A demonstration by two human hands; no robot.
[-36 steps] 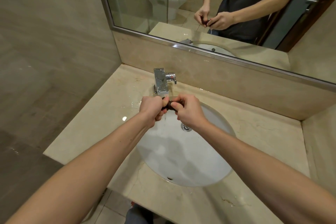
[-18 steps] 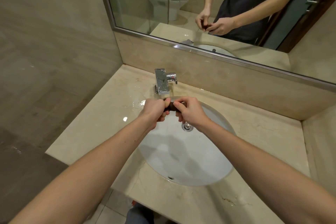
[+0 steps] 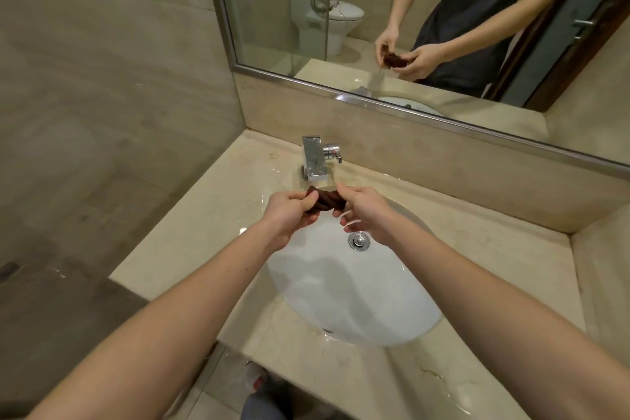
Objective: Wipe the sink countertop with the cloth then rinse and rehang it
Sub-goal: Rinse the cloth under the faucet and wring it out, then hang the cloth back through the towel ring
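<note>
A dark brown cloth [image 3: 325, 200], twisted into a tight rope, stretches between my hands above the back of the white sink basin [image 3: 358, 300]. My left hand [image 3: 289, 211] grips its left end with curled fingers. My right hand [image 3: 366, 211] holds the right end between thumb and upper fingers, its lower fingers loosened. Just behind the cloth stands the chrome faucet [image 3: 315, 158]; no water runs from it. The beige marble countertop [image 3: 191, 235] around the basin shows wet patches.
A large mirror [image 3: 409, 27] spans the back wall and reflects my hands with the cloth. A tiled wall closes off the left side. The drain [image 3: 358, 241] sits below my right hand. The counter's front edge [image 3: 306, 382] is near my body.
My hands have drawn apart, so more of the twisted cloth shows between them. My right hand's lower fingers have loosened. The view has tilted slightly upward.
</note>
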